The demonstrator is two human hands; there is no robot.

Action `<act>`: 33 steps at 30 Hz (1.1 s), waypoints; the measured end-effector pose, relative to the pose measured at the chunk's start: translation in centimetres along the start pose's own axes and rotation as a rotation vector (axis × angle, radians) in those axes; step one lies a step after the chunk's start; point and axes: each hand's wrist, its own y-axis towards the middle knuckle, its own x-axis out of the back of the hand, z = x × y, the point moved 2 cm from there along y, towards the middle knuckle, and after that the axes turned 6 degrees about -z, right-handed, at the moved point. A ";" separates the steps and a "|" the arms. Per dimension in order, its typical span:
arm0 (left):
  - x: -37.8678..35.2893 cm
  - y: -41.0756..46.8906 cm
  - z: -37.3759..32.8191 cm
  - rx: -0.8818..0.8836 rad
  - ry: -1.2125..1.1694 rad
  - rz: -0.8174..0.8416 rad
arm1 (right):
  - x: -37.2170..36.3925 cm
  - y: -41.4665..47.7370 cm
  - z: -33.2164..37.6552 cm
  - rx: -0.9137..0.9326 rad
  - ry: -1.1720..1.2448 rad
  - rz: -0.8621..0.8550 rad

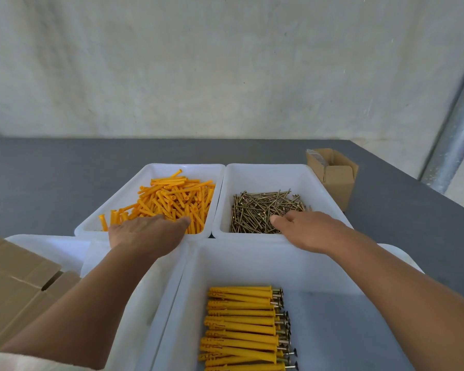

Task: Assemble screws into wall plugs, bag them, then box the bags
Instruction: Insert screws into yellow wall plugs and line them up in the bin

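Loose orange wall plugs (177, 199) fill the far left white tub (156, 170). My left hand (148, 231) reaches palm down into its near edge; its fingers are hidden among the plugs. Brass screws (263, 210) lie heaped in the far right white tub (273, 172). My right hand (306, 228) hovers over the near side of that heap, thumb out to the left, fingertips hidden. In the near white tub (252, 263) lies a neat stack of several plugs with screws in them (244, 325).
A small open cardboard box (335, 175) with clear bags in it stands at the back right on the grey table (38, 178). Flat cardboard boxes (14, 285) lie at the left beside another white tub (51, 247). A metal pipe (456, 129) runs down the wall on the right.
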 end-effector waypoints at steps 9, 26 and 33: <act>-0.2 0.2 0.0 -0.032 -0.032 0.048 | -0.4 1.2 0.4 -0.094 0.004 0.101; 0.1 0.1 -0.3 -0.074 -0.048 0.006 | -0.4 1.3 0.5 -0.075 0.044 0.079; 0.1 0.3 -0.2 -0.074 -0.042 -0.024 | -0.4 1.1 0.7 -0.004 -0.033 0.090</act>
